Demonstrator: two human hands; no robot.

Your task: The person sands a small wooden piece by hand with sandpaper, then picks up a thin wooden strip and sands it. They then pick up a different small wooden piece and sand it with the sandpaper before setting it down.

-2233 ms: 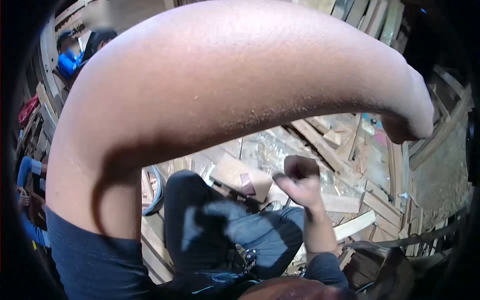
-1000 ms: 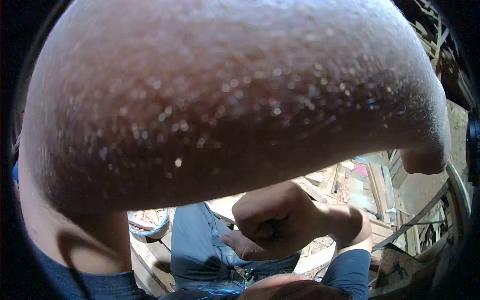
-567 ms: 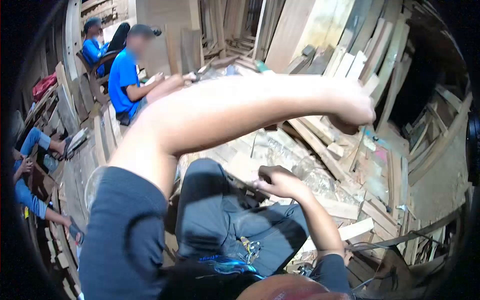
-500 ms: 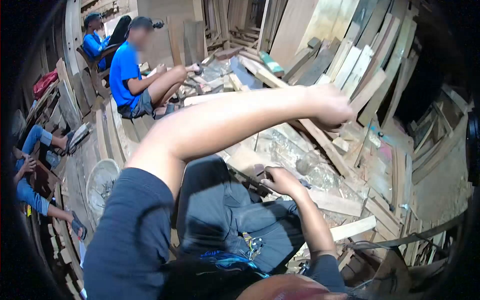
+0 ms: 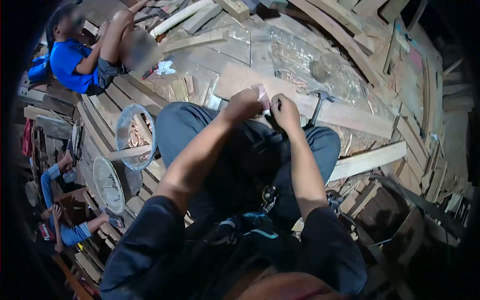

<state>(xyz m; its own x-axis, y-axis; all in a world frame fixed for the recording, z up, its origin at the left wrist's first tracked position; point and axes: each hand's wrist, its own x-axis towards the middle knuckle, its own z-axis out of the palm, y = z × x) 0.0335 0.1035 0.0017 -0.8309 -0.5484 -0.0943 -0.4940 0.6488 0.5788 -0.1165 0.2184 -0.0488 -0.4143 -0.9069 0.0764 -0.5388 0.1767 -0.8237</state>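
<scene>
Both hands are close together above my crossed legs. My left hand (image 5: pixel 244 106) is closed around a small pinkish-white piece (image 5: pixel 261 96) that looks like paper or a packet. Beside it, my right hand (image 5: pixel 286 114) has its fingers pinched together. What those fingers hold, if anything, I cannot make out. A long wooden board (image 5: pixel 350 117) lies just beyond the hands, in front of my knees. Close to the right hand, a claw hammer (image 5: pixel 316 107) rests with its metal head on the board and its dark handle toward my right knee.
On my left stand a bucket with wood scraps (image 5: pixel 136 135) and a round pale basin (image 5: pixel 108 185). A person in a blue shirt (image 5: pixel 72 62) sits at upper left; another person's legs (image 5: pixel 85 231) show at lower left. Timber pieces (image 5: pixel 345 50) and shavings cover the floor ahead.
My left arm, earlier stretched far across to the right with a fist, has come back beside the right hand. The view has tilted downward, bringing the hammer and bucket into plain sight.
</scene>
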